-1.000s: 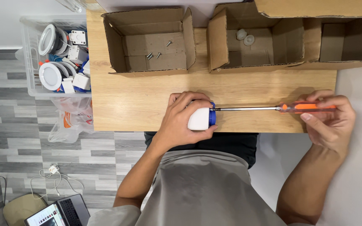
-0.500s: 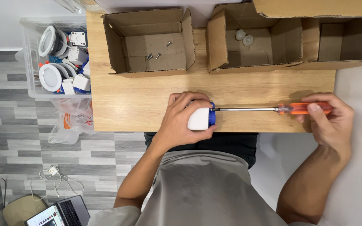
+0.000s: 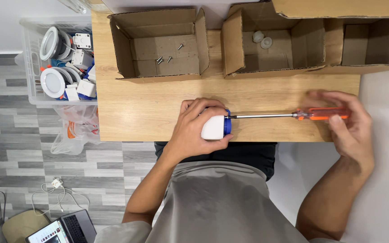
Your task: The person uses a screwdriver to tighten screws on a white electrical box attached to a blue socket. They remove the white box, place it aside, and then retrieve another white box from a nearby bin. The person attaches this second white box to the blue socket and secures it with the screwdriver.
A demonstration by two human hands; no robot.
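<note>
Bracing white-and-blue fitting (image 3: 216, 127) on wooden table (image 3: 149, 112), left hand (image 3: 197, 130) wrapped around it | right hand (image 3: 344, 121) pinching orange screwdriver (image 3: 293, 115) | shaft best kept level, tip seated.

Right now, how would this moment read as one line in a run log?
left hand: grips white-and-blue part on wooden table | right hand: holds orange-handled screwdriver, tip at part | loose screws in open cardboard box behind
</note>
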